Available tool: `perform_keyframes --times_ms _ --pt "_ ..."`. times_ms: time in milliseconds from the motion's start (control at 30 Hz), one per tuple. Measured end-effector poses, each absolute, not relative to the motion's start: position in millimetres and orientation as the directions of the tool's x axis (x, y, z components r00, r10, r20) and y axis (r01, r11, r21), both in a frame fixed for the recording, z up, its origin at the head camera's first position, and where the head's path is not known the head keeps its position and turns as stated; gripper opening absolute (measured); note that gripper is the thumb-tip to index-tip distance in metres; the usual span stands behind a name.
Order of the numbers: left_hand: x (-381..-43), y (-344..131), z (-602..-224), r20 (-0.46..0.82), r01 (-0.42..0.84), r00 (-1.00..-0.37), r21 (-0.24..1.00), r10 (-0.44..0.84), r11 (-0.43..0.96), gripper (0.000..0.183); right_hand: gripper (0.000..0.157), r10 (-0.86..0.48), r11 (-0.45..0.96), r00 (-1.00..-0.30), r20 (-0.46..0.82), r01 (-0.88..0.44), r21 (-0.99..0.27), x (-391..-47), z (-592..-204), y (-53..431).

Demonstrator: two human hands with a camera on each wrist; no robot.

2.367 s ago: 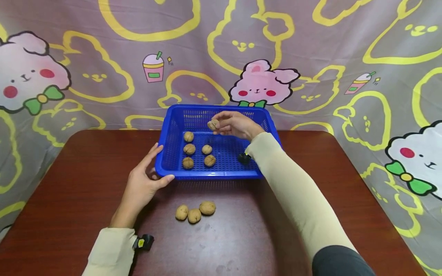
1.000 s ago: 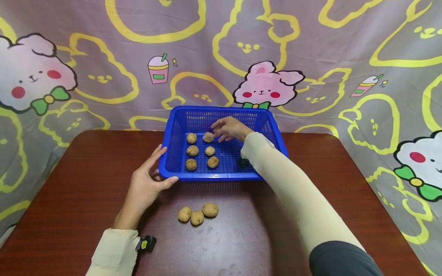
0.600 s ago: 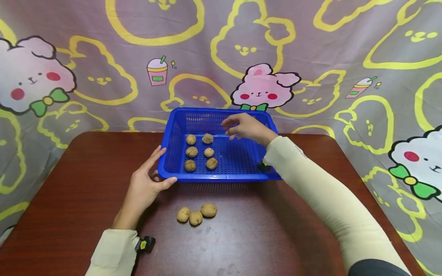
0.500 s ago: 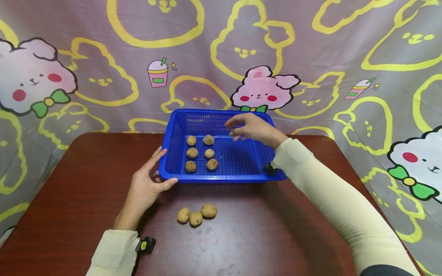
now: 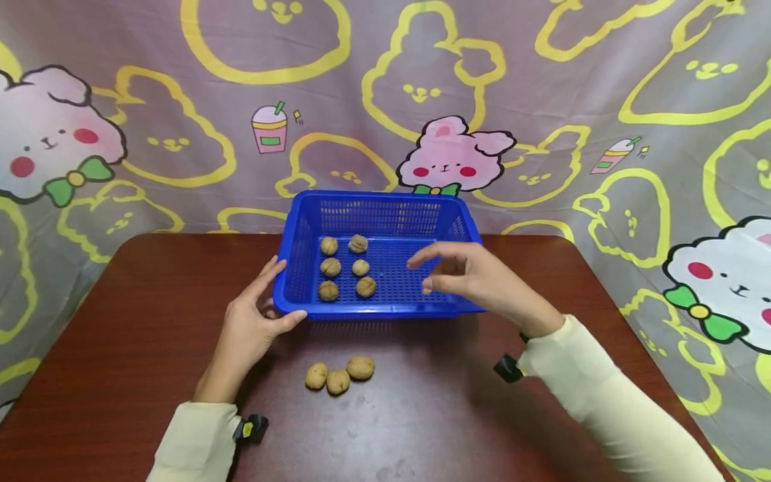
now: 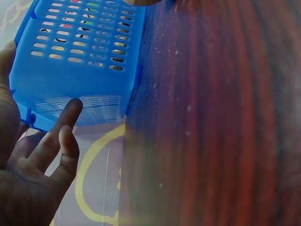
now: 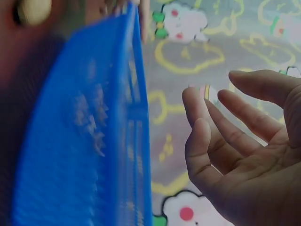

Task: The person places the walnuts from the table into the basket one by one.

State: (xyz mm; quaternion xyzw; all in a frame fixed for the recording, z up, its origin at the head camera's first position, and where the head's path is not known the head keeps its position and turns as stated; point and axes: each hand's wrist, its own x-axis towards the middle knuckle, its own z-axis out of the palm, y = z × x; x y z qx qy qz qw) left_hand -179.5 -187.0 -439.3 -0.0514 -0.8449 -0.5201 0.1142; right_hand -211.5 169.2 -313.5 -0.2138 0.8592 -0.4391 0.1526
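"Okay, left hand status?"

"Gripping. My left hand (image 5: 243,328) has the blue basket (image 5: 385,308) by its near left corner: thumb on the front rim, fingers along the left side. Fingers partly hidden below the rim, so I can't say how far they wrap."

"Right?"

"Released. My right hand (image 5: 484,278) hangs above the basket's near right part, fingers bent, thumb and forefinger apart."

"Walnuts?"

"Six walnuts (image 5: 330,268) on the basket floor, left half, two columns of three. Three loose walnuts (image 5: 338,382) bunched on the brown table (image 5: 415,428), in front of the basket."

"Surroundings?"

"Cartoon-print curtain (image 5: 337,100) behind the table. Cream sleeves (image 5: 189,438) on my forearms, a black device (image 5: 508,368) at my right wrist."
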Motion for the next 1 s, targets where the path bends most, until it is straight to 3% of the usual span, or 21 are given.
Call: perform_keyframes --times_ms 267,600,767,1000 --pt "-180 -183 -442 0.238 0.2 -0.971 0.863 -0.024 0.463 0.088 0.028 -0.564 0.305 -0.825 0.042 -0.255 -0.918 -152 -357 166" --pt "-180 -190 -438 0.252 0.208 -0.967 0.856 -0.031 0.474 0.087 0.032 -0.591 0.135 -0.807 0.019 -0.121 -0.983 -132 -412 146" --pt "-180 -192 -436 0.244 0.203 -0.969 0.862 -0.029 0.464 0.088 0.033 -0.604 0.172 -0.797 0.003 -0.134 -0.976 -134 -425 136" --pt "-180 -190 -438 0.228 0.194 -0.973 0.875 -0.024 0.443 0.087 0.034 -0.582 0.286 -0.812 0.043 -0.253 -0.924 -139 -441 117"
